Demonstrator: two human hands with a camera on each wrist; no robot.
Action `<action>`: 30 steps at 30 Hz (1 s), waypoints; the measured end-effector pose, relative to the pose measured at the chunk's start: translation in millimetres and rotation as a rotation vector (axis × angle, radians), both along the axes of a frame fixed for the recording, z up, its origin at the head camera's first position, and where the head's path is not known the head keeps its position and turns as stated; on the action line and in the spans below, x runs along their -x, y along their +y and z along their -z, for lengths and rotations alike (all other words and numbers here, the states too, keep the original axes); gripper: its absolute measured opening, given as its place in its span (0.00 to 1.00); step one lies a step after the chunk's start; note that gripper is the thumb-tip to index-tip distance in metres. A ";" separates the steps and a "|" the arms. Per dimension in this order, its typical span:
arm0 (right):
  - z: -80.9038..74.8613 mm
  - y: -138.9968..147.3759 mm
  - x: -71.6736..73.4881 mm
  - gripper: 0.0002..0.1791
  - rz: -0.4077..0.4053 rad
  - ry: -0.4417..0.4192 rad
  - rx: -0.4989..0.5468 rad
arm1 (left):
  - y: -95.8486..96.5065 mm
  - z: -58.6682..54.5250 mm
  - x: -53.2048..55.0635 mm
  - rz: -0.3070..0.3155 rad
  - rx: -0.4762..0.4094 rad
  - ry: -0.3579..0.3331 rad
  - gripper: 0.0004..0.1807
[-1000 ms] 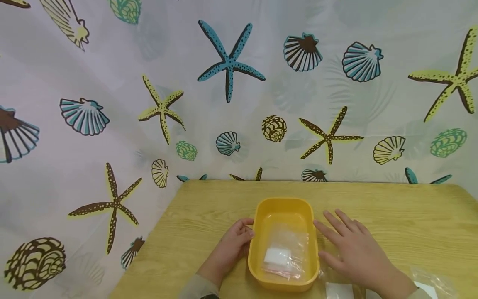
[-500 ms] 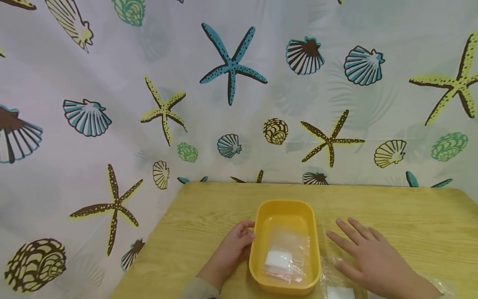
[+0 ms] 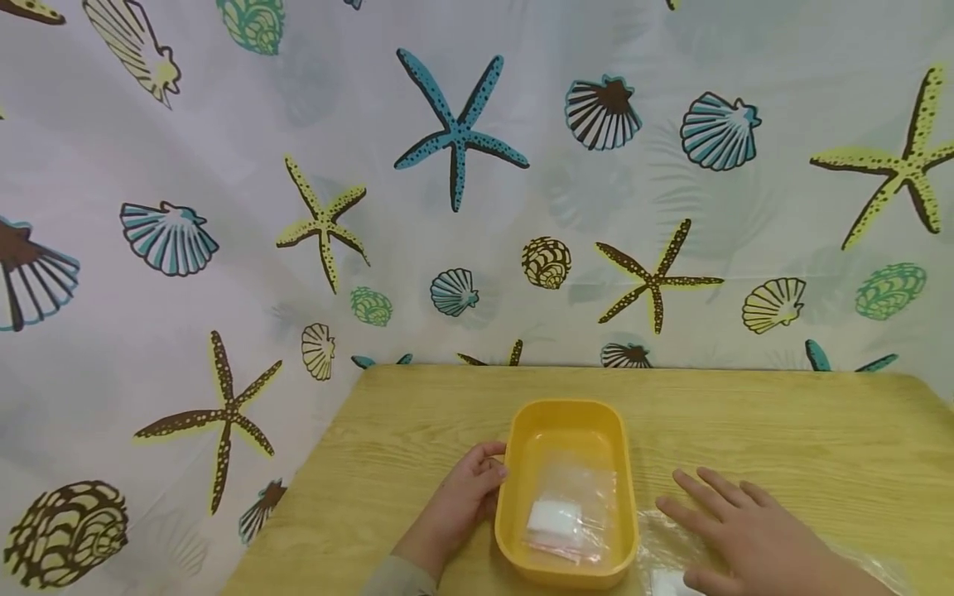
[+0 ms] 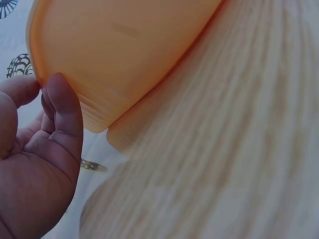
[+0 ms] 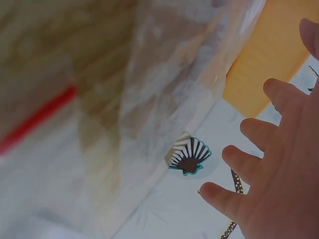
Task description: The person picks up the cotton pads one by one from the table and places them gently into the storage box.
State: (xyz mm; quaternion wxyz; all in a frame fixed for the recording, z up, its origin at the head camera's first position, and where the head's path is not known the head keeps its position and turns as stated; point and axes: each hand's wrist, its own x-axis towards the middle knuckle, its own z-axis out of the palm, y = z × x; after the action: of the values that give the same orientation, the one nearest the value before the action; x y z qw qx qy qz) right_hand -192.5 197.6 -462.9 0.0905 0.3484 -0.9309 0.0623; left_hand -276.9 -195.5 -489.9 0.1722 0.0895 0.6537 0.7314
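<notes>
A yellow rectangular plastic tub (image 3: 629, 497) stands on the wooden table. Inside it lies a clear plastic zip bag (image 3: 596, 505) with a white folded item (image 3: 554, 518) in its lower part. My left hand (image 3: 465, 492) holds the tub's left side, its fingertips (image 4: 62, 87) bent against the wall and rim. To the right of the tub, my right hand (image 3: 753, 530) hovers palm down with fingers spread, holding nothing. Below it lies another clear zip bag (image 3: 656, 538) with a white piece in it, partly covered by the hand. A red zip strip (image 5: 40, 119) shows on a bag in the right wrist view.
More clear plastic (image 3: 879, 567) lies at the lower right, past the right forearm. A curtain (image 3: 492, 232) printed with starfish and shells hangs behind and to the left of the table (image 3: 417, 414).
My right hand has left the tub's right side and moved right and toward me, over the bags beside it. The left hand stays at the tub's left side.
</notes>
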 end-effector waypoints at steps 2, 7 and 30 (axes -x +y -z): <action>0.8 -0.3 0.2 0.39 -0.010 -0.004 0.000 | -1.4 -0.5 -0.5 -0.013 0.003 -0.006 0.26; -1.6 -1.7 0.2 0.40 0.001 -0.116 0.000 | -2.6 0.1 0.1 -0.008 -0.007 -0.018 0.26; 0.8 -6.6 4.6 0.44 0.028 -0.461 -0.044 | -2.1 1.1 3.2 0.011 0.003 -0.032 0.27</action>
State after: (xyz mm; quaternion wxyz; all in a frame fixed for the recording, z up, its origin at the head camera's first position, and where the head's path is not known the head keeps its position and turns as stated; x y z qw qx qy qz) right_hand -197.1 191.1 -463.7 -0.1315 0.3139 -0.9327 0.1189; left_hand -280.0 -197.6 -491.0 0.1865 0.0811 0.6516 0.7308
